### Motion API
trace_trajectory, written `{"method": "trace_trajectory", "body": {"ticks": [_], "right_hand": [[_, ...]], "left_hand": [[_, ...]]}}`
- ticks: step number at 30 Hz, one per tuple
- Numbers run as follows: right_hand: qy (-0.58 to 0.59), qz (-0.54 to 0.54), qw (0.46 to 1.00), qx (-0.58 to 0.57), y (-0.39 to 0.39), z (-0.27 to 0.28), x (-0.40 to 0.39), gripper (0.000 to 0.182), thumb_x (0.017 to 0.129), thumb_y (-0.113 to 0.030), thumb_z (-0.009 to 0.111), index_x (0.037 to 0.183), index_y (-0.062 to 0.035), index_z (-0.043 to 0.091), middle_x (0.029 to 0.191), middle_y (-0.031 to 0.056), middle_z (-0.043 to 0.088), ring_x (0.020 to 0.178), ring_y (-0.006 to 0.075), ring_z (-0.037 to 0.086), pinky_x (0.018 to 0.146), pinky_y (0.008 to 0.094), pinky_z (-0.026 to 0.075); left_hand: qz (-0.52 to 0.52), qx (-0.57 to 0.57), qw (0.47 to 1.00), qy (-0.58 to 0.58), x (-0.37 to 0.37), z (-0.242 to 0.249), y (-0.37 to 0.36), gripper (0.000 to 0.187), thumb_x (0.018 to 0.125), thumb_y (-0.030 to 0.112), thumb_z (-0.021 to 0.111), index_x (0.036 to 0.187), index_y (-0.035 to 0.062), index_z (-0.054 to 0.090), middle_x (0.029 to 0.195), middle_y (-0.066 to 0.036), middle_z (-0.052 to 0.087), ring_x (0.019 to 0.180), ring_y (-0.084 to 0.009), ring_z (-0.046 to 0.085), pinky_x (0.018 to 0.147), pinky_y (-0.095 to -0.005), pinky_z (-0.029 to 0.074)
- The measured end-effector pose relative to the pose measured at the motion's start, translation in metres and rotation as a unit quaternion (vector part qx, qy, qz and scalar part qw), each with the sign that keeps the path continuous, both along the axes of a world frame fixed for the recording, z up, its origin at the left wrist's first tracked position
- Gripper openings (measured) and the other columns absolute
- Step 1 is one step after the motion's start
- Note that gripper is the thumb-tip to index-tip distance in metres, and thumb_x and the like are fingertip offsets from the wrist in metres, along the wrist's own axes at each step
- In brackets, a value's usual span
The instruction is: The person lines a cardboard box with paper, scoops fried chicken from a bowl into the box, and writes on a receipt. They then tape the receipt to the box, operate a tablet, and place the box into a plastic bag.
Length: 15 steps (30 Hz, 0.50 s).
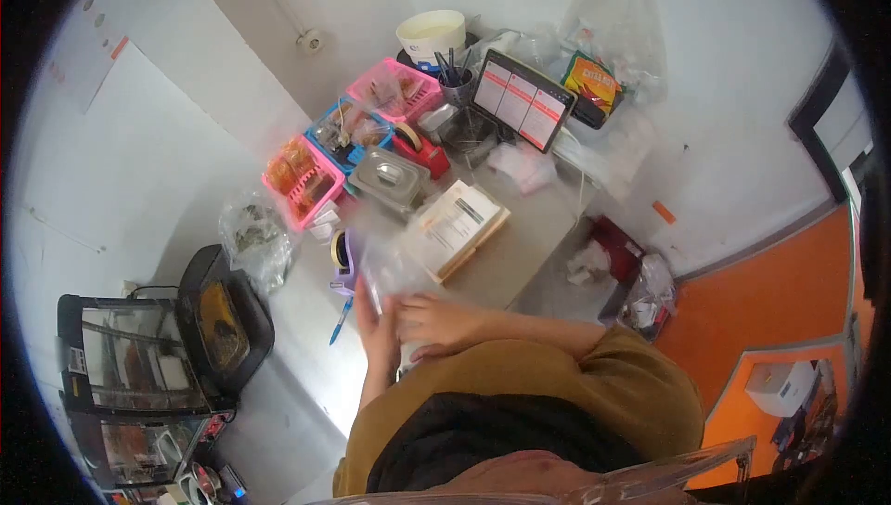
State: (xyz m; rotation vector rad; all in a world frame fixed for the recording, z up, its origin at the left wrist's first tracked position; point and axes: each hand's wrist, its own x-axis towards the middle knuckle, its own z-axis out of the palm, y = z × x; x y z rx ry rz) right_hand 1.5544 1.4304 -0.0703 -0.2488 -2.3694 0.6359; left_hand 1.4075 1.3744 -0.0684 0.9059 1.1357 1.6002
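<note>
My left hand (376, 333) is upright near the front edge of the metal table, with its fingers against a thin clear plastic bag (394, 268). The bag is blurred and stretches up from the hand toward the stack of papers. My right hand (441, 322) reaches in from the right, fingers stretched toward my left hand and thumb apart. Something white, partly hidden, shows below my right hand; I cannot make out its kind. A purple tape dispenser (342, 268) and a blue pen (341, 321) lie just left of my hands. Beyond the bag is a printed paper stack (457, 224).
Behind stand a lidded metal container (390, 180), a red tape dispenser (420, 150), pink baskets (311, 199), a blue basket (325, 138) and a tablet (522, 97). A black appliance (223, 324) is at the left. A box (617, 250) stands below the table's right edge.
</note>
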Motion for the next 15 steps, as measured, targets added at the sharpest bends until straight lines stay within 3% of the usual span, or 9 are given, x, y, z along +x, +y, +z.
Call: {"method": "trace_trajectory", "body": {"ticks": [2, 3, 4, 5, 6, 9, 12, 15], "right_hand": [[0.028, 0.057, 0.98, -0.186, 0.014, 0.001, 0.004, 0.026, 0.084, -0.023, 0.06, 0.103, -0.0066, 0.06, 0.105, 0.0144, 0.06, 0.102, 0.0313, 0.056, 0.089, 0.0382, 0.042], [0.083, -0.028, 0.973, -0.211, 0.034, 0.008, 0.009, 0.02, 0.089, -0.025, 0.056, 0.095, -0.0069, 0.062, 0.101, 0.0128, 0.063, 0.093, 0.0252, 0.061, 0.082, 0.0364, 0.047], [0.024, -0.134, 0.935, -0.326, 0.06, 0.023, 0.018, 0.015, 0.087, -0.018, 0.056, 0.095, -0.0063, 0.061, 0.1, 0.0114, 0.063, 0.083, 0.0245, 0.063, 0.074, 0.0366, 0.049], [0.115, -0.2, 0.94, -0.251, 0.107, -0.009, 0.02, 0.018, 0.085, -0.019, 0.059, 0.098, -0.007, 0.06, 0.1, 0.0113, 0.063, 0.076, 0.0249, 0.063, 0.068, 0.0362, 0.05], [0.122, -0.267, 0.938, -0.187, 0.156, -0.018, 0.027, 0.022, 0.083, -0.021, 0.06, 0.1, -0.0068, 0.059, 0.099, 0.0127, 0.063, 0.079, 0.0263, 0.063, 0.068, 0.0375, 0.05], [-0.038, -0.487, 0.872, -0.041, 0.261, -0.046, 0.059, 0.042, 0.088, -0.033, 0.051, 0.123, -0.0106, 0.047, 0.127, 0.0166, 0.048, 0.096, 0.0364, 0.06, 0.078, 0.0436, 0.049], [-0.162, -0.498, 0.851, -0.047, 0.316, -0.065, 0.085, 0.051, 0.089, -0.038, 0.047, 0.131, -0.0114, 0.038, 0.139, 0.0178, 0.035, 0.101, 0.0402, 0.057, 0.082, 0.0469, 0.048], [-0.215, -0.495, 0.839, -0.07, 0.35, -0.087, 0.103, 0.053, 0.089, -0.039, 0.047, 0.132, -0.0096, 0.038, 0.14, 0.0223, 0.032, 0.103, 0.0413, 0.055, 0.083, 0.0474, 0.047]], "left_hand": [[0.094, -0.082, 0.984, 0.126, -0.031, -0.026, -0.021, 0.045, 0.09, 0.017, 0.055, 0.13, 0.0008, 0.042, 0.125, -0.012, 0.049, 0.109, -0.0205, 0.05, 0.093, -0.0343, 0.04], [0.11, -0.082, 0.978, 0.16, -0.045, -0.034, -0.033, 0.041, 0.091, 0.016, 0.052, 0.128, -0.0002, 0.045, 0.121, -0.011, 0.052, 0.107, -0.0187, 0.051, 0.092, -0.0323, 0.041], [0.127, -0.082, 0.97, 0.193, -0.054, -0.04, -0.044, 0.037, 0.093, 0.016, 0.05, 0.126, -0.0013, 0.047, 0.116, -0.011, 0.055, 0.105, -0.0169, 0.051, 0.09, -0.0302, 0.042], [0.131, -0.077, 0.966, 0.211, -0.056, -0.03, -0.055, 0.031, 0.093, 0.015, 0.049, 0.119, -0.0021, 0.053, 0.106, -0.011, 0.06, 0.096, -0.016, 0.055, 0.084, -0.0289, 0.044], [0.117, -0.102, 0.966, 0.206, -0.05, -0.008, -0.063, 0.029, 0.094, 0.015, 0.048, 0.115, -0.003, 0.056, 0.098, -0.012, 0.062, 0.087, -0.0172, 0.057, 0.078, -0.029, 0.046], [0.143, -0.06, 0.954, 0.255, -0.059, -0.012, -0.079, 0.027, 0.094, 0.017, 0.049, 0.108, -0.0045, 0.058, 0.095, -0.015, 0.063, 0.08, -0.0201, 0.059, 0.074, -0.0314, 0.047], [0.178, -0.06, 0.944, 0.272, -0.062, -0.004, -0.078, 0.027, 0.093, 0.017, 0.049, 0.106, -0.0055, 0.058, 0.092, -0.015, 0.064, 0.079, -0.021, 0.059, 0.075, -0.0317, 0.047], [0.194, -0.064, 0.937, 0.283, -0.058, 0.005, -0.069, 0.027, 0.093, 0.017, 0.05, 0.103, -0.0058, 0.059, 0.09, -0.016, 0.064, 0.079, -0.021, 0.06, 0.075, -0.0313, 0.047]]}}
